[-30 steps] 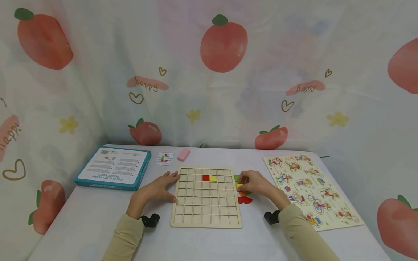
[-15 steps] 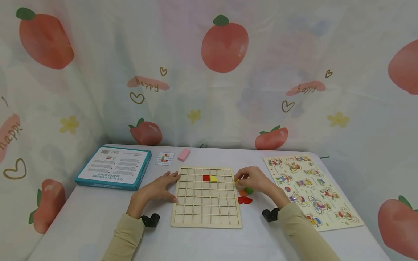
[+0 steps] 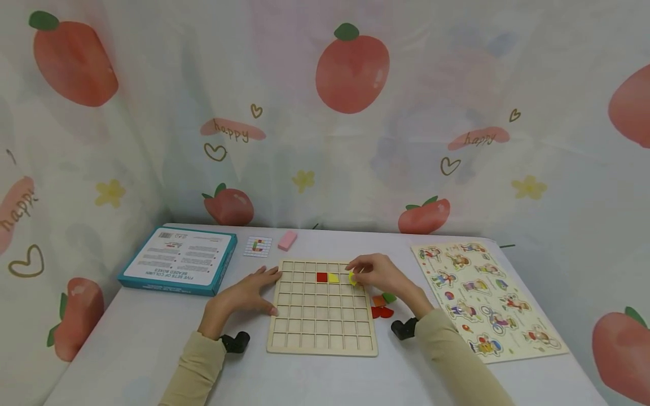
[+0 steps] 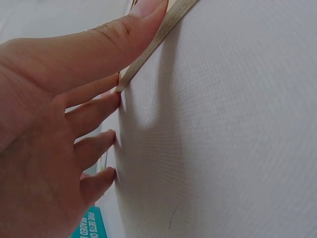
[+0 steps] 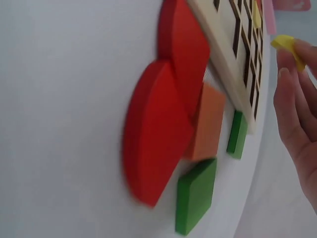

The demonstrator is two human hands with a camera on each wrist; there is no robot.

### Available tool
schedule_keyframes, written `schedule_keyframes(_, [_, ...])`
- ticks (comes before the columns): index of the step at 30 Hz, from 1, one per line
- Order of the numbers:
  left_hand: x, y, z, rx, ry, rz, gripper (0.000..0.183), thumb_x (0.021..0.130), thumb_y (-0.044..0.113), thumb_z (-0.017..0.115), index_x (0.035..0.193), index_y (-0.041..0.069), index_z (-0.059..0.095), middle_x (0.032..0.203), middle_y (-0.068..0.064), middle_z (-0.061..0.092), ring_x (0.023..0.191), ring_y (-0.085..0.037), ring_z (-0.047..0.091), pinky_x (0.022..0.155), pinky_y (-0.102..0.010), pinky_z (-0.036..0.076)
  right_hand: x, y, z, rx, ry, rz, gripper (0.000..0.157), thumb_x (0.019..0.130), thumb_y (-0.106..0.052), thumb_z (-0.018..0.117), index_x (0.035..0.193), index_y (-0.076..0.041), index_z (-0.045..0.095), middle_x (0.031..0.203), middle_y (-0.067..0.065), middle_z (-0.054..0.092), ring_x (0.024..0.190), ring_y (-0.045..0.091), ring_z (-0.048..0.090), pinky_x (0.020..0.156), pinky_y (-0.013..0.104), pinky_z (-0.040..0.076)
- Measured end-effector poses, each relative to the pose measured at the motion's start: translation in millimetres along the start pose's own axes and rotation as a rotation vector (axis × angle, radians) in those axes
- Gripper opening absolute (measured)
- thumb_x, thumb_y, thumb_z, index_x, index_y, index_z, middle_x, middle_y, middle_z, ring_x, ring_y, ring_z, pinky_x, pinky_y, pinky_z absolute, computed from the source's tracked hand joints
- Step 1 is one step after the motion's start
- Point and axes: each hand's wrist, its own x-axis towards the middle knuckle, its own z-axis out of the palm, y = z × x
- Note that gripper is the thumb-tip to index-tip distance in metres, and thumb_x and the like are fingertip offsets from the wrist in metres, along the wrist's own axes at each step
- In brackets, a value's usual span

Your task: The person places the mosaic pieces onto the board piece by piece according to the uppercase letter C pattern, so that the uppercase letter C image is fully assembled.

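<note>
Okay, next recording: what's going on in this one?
A person's right hand pinches a yellow piece over the far right part of a wooden grid board, while the left hand touches the board's left edge. A red square and another yellow tile sit side by side in the grid. Red pieces, an orange block and green blocks lie off the board's right side.
</note>
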Motion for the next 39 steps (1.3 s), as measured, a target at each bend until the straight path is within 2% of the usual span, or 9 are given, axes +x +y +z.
schedule_keyframes(8, [2.4,1.1,-0.5,-0.006,-0.003,0.003,0.095,0.079,0.026,0.090,0.159,0.013,0.041,0.170,-0.008,0.029,0.160,-0.039,0.011,0.125,-0.063,0.018,11.6,-7.6,7.3,0.027,-0.018,-0.033,0.017,0.094,-0.008,0.071,0.109,-0.008,0.079,0.095,0.004,0.074,0.078,0.016,0.064,0.074,0.027,0.057])
schedule_keyframes(19, [1.6,1.7,-1.9,-0.005,-0.005,-0.004,0.095,0.079,0.025,0.090,0.159,0.012,0.040,0.170,-0.009,0.028,0.160,-0.039,0.010,0.125,-0.064,0.016,26.8,-11.8,20.2,0.027,0.001,0.043,0.014,0.094,-0.015,0.074,0.106,-0.014,0.080,0.098,-0.002,0.076,0.084,0.015,0.063,0.080,0.029,0.053])
schedule_keyframes(26, [1.3,0.0,-1.6,-0.018,-0.007,-0.004,0.094,0.079,0.024,0.090,0.158,0.012,0.041,0.170,-0.008,0.028,0.160,-0.039,0.010,0.125,-0.065,0.017,35.5,-16.2,27.8,0.083,-0.017,0.012,0.013,0.093,-0.014,0.075,0.106,-0.012,0.079,0.101,0.002,0.077,0.085,0.014,0.068,0.082,0.030,0.057])
schedule_keyframes(30, [1.9,-0.4,-1.6,-0.011,-0.010,0.001,0.095,0.079,0.025,0.090,0.159,0.012,0.041,0.170,-0.009,0.028,0.160,-0.039,0.010,0.125,-0.064,0.017,40.7,-18.6,32.2,0.085,-0.015,0.014,0.013,0.092,-0.013,0.076,0.104,-0.014,0.080,0.103,0.000,0.077,0.090,0.011,0.068,0.087,0.031,0.056])
schedule_keyframes(39, [3.2,-0.9,-1.5,-0.013,-0.021,-0.011,0.094,0.080,0.027,0.089,0.159,0.013,0.041,0.170,-0.007,0.028,0.160,-0.038,0.010,0.125,-0.063,0.017,55.4,-23.6,44.8,0.066,-0.050,-0.006,0.014,0.092,-0.010,0.075,0.103,-0.015,0.081,0.098,0.000,0.079,0.088,0.009,0.072,0.082,0.029,0.058])
